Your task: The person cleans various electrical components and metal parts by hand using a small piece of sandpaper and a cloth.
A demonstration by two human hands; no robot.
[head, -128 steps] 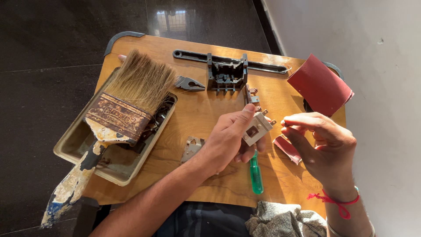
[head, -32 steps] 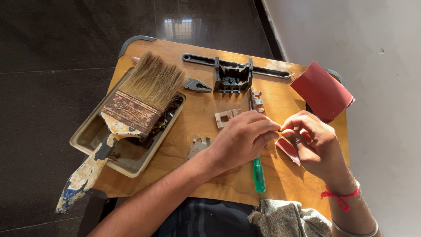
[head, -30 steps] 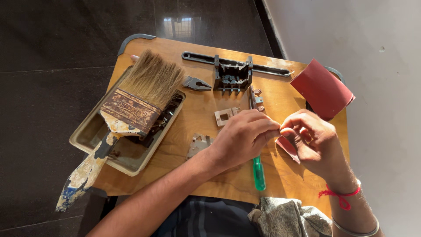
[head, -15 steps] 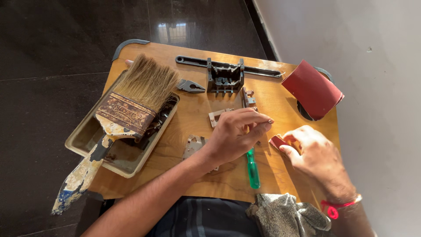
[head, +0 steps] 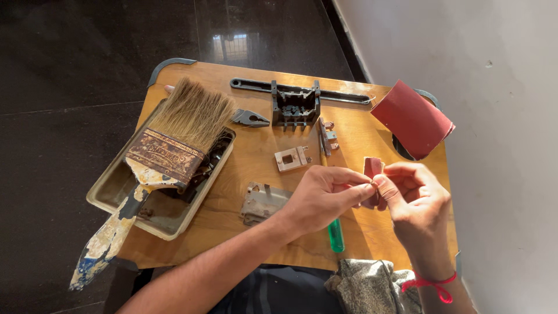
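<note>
My left hand [head: 325, 195] and my right hand [head: 414, 200] meet fingertip to fingertip over the right half of a wooden table [head: 256, 168]. The right hand holds a small folded piece of red sandpaper [head: 372, 167]. The left thumb and forefinger pinch something tiny against it; the fingers hide what it is. A green-handled screwdriver [head: 335, 235] lies under the left hand. A small square metal plate [head: 290, 158] rests just beyond the left hand, and a larger tarnished plate [head: 261, 200] lies beside the left wrist.
A wide, paint-stained brush [head: 168, 154] lies across a beige tray [head: 110, 195] at the left. At the far edge are a black door bolt [head: 296, 104], pliers [head: 250, 119] and a roll of red sandpaper [head: 412, 119]. A cloth [head: 366, 288] sits near my lap.
The square metal plate the left hand held earlier now lies on the table. The right hand has risen from the table with the sandpaper and met the left fingertips.
</note>
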